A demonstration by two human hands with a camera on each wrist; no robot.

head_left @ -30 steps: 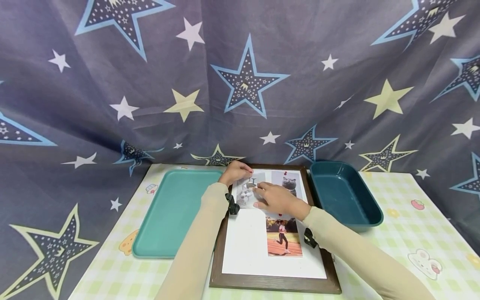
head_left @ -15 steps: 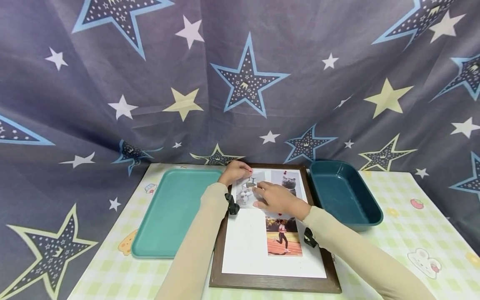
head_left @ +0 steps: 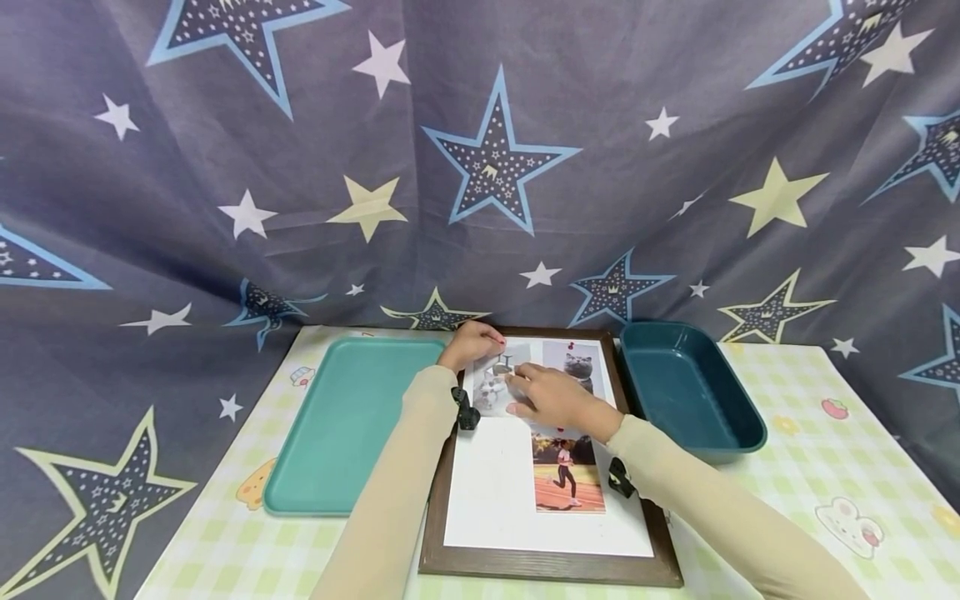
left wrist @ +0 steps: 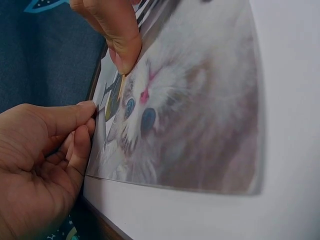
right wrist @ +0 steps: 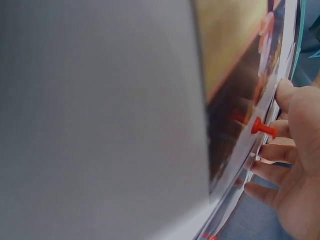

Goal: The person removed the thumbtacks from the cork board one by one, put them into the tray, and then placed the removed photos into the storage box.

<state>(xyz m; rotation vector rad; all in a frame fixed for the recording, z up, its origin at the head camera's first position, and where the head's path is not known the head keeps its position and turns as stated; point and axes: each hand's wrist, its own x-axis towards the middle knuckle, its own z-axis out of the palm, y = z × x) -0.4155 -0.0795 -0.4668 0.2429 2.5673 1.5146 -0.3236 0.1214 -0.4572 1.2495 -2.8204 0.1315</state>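
A glossy white cat photo (head_left: pixel 491 398) lies on the white board (head_left: pixel 487 492) inside a brown wooden frame (head_left: pixel 551 567). At the photo's top edge, my left hand (head_left: pixel 474 343) pinches a red push pin (head_left: pixel 502 342) between thumb and forefinger; in the left wrist view the fingers hide the pin. My right hand (head_left: pixel 558 397) rests its spread fingertips on the same photo, holding it flat. To the right is a grey cat photo (head_left: pixel 576 360) with a red push pin (head_left: pixel 572 345) at its top. Below it lies a photo of a runner (head_left: pixel 566 479), topped by another red push pin (right wrist: pixel 262 128).
A flat green tray (head_left: pixel 352 433) lies left of the frame. On the right stands a deep dark-teal bin (head_left: pixel 686 392). Both rest on a checked tablecloth (head_left: pixel 795 467). A star-patterned curtain (head_left: pixel 637 200) hangs right behind the table.
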